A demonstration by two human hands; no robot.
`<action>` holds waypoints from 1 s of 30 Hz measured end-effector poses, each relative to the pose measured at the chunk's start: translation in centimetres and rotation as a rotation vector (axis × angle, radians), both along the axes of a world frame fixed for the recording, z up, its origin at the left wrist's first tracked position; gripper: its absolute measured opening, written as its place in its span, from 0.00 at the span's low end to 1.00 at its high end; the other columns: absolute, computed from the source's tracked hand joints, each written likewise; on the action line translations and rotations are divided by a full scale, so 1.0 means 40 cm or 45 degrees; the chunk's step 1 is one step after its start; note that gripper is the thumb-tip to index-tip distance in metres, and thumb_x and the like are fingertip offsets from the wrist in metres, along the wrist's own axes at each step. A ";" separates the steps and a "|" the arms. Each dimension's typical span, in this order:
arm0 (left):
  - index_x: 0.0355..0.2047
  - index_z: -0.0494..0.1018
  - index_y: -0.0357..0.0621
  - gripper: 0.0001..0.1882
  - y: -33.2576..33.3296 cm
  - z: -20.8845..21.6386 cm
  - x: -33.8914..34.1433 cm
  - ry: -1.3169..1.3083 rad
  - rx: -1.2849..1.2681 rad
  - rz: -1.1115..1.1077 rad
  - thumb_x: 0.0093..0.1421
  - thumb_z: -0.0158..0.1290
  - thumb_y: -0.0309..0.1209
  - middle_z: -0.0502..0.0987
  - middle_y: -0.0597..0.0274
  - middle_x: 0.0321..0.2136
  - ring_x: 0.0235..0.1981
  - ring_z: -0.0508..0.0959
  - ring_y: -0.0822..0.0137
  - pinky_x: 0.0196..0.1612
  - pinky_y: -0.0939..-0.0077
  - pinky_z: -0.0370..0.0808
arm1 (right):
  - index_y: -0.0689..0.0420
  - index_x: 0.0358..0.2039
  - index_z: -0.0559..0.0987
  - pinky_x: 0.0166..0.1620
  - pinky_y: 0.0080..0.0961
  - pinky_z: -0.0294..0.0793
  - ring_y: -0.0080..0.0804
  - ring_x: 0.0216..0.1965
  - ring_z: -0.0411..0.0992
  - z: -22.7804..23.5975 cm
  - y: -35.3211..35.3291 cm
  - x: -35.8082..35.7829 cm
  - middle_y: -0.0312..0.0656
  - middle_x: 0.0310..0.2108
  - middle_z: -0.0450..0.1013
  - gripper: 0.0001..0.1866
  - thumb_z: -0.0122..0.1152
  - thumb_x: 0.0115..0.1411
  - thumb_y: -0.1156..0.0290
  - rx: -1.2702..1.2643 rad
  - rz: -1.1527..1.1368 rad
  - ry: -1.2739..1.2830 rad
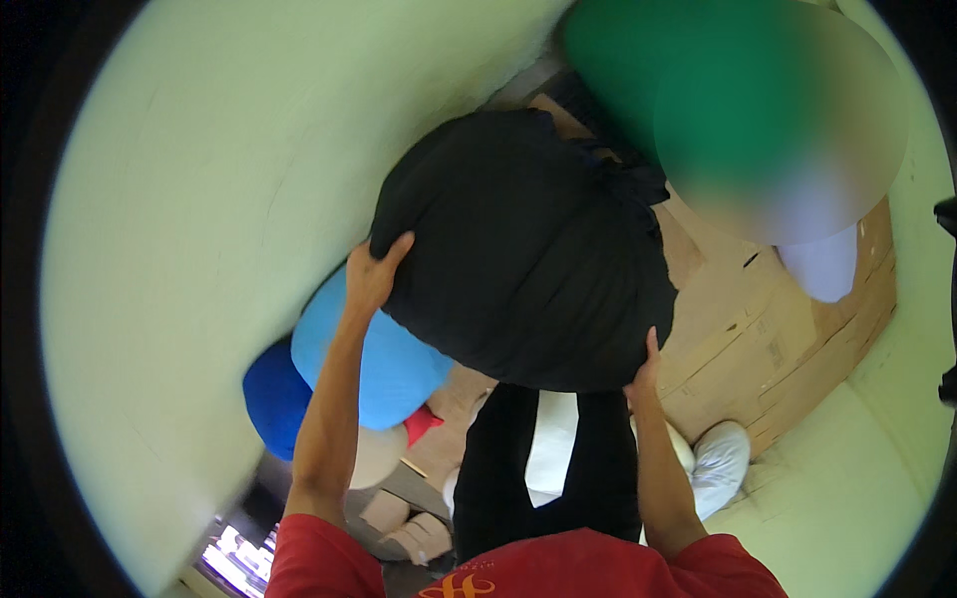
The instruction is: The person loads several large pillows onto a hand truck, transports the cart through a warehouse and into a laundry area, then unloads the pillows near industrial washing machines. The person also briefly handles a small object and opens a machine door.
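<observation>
A large, rounded black cloth bundle [518,249], stuffed full and gathered into folds at its upper right, is held up in front of me. My left hand [377,274] grips its left edge, with the thumb lying over the cloth. On the lower right edge my right hand [645,371] clasps the bundle from the side; most of its fingers are hidden behind the cloth. Below my left hand, past the forearm, lie a light blue rounded bundle [384,364] and a dark blue one [274,399].
A big green rounded shape [638,80], partly blurred, stands at the upper right. Flattened cardboard [748,339] covers the floor. Pale green walls [199,199] close in on both sides. A lit screen [239,558] and brown cardboard pieces [419,538] are at the lower left.
</observation>
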State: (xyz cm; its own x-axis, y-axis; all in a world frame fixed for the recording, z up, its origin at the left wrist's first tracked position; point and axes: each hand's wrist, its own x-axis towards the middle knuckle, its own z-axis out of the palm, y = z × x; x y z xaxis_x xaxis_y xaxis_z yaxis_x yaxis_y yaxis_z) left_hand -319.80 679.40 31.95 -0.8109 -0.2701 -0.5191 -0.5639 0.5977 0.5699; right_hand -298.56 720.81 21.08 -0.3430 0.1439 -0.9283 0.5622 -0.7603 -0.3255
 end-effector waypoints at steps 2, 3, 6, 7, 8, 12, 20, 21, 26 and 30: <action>0.41 0.78 0.26 0.28 -0.108 0.010 0.207 -0.070 0.225 0.364 0.59 0.62 0.46 0.81 0.57 0.34 0.39 0.76 0.72 0.43 0.72 0.74 | 0.70 0.62 0.62 0.62 0.41 0.65 0.51 0.59 0.66 0.097 -0.015 -0.063 0.56 0.59 0.66 0.48 0.69 0.54 0.46 0.292 0.341 0.023; 0.45 0.77 0.25 0.27 -0.150 0.018 0.317 -0.094 0.284 0.534 0.59 0.62 0.43 0.80 0.57 0.39 0.41 0.77 0.70 0.46 0.72 0.74 | 0.72 0.60 0.64 0.60 0.38 0.68 0.50 0.57 0.68 0.157 -0.038 -0.111 0.56 0.57 0.68 0.47 0.70 0.53 0.48 0.431 0.518 0.037; 0.48 0.74 0.23 0.34 -0.239 0.059 0.654 -0.158 0.303 0.984 0.57 0.64 0.46 0.79 0.52 0.44 0.44 0.77 0.65 0.50 0.72 0.72 | 0.73 0.58 0.66 0.56 0.34 0.71 0.48 0.54 0.71 0.348 -0.199 -0.283 0.56 0.55 0.71 0.45 0.73 0.51 0.52 0.634 1.103 0.163; 0.52 0.72 0.23 0.37 -0.264 0.076 0.761 -0.214 0.411 1.158 0.56 0.65 0.48 0.76 0.49 0.49 0.49 0.75 0.63 0.54 0.71 0.71 | 0.72 0.58 0.66 0.55 0.33 0.72 0.48 0.54 0.71 0.404 -0.285 -0.337 0.56 0.54 0.71 0.45 0.73 0.50 0.53 0.677 1.288 0.230; 0.58 0.66 0.24 0.38 -0.291 0.093 0.863 -0.337 0.436 1.348 0.59 0.62 0.46 0.71 0.45 0.56 0.56 0.72 0.57 0.60 0.67 0.66 | 0.72 0.58 0.66 0.55 0.35 0.72 0.49 0.54 0.72 0.451 -0.387 -0.381 0.59 0.53 0.71 0.45 0.73 0.49 0.52 0.704 1.442 0.320; 0.64 0.60 0.32 0.38 -0.416 0.144 1.166 0.093 0.795 1.795 0.64 0.56 0.47 0.64 0.47 0.63 0.64 0.63 0.55 0.67 0.62 0.57 | 0.71 0.57 0.67 0.56 0.43 0.71 0.56 0.54 0.71 0.527 -0.908 -0.449 0.66 0.52 0.71 0.47 0.66 0.49 0.44 1.112 2.188 0.452; 0.71 0.46 0.47 0.54 -0.348 -0.009 1.000 -0.184 -0.231 0.609 0.55 0.58 0.60 0.46 0.34 0.69 0.69 0.48 0.38 0.69 0.44 0.44 | 0.63 0.43 0.76 0.47 0.53 0.73 0.58 0.43 0.74 0.443 -1.720 0.022 0.60 0.41 0.73 0.21 0.61 0.57 0.58 0.453 2.632 1.439; 0.72 0.45 0.50 0.56 -0.322 -0.057 0.937 -0.360 -0.442 0.405 0.53 0.56 0.64 0.44 0.33 0.69 0.70 0.47 0.35 0.68 0.37 0.40 | 0.62 0.41 0.76 0.45 0.52 0.72 0.58 0.41 0.73 0.436 -1.702 0.067 0.59 0.40 0.73 0.19 0.62 0.56 0.61 0.433 2.656 1.490; 0.72 0.27 0.56 0.66 -0.223 -0.250 0.755 -0.628 -0.761 0.582 0.48 0.53 0.72 0.26 0.35 0.70 0.70 0.32 0.30 0.63 0.23 0.42 | 0.54 0.42 0.81 0.54 0.45 0.70 0.47 0.50 0.73 0.299 -1.195 -0.023 0.45 0.47 0.76 0.18 0.59 0.59 0.55 0.402 2.620 1.109; 0.73 0.30 0.55 0.60 -0.213 -0.249 0.761 -0.625 -0.578 0.650 0.54 0.54 0.64 0.28 0.34 0.70 0.69 0.36 0.25 0.59 0.18 0.46 | 0.58 0.36 0.81 0.45 0.42 0.75 0.49 0.41 0.75 0.124 -0.495 -0.260 0.51 0.37 0.76 0.12 0.54 0.62 0.64 1.182 2.707 1.497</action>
State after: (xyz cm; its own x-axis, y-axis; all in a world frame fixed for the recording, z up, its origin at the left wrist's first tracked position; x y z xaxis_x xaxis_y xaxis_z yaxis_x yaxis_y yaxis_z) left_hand -289.36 670.87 21.97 -0.2432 -0.8103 -0.5331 -0.9483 0.3141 -0.0447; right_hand -308.95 700.99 26.03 -0.5234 -0.7825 -0.3371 -0.5092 0.6045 -0.6126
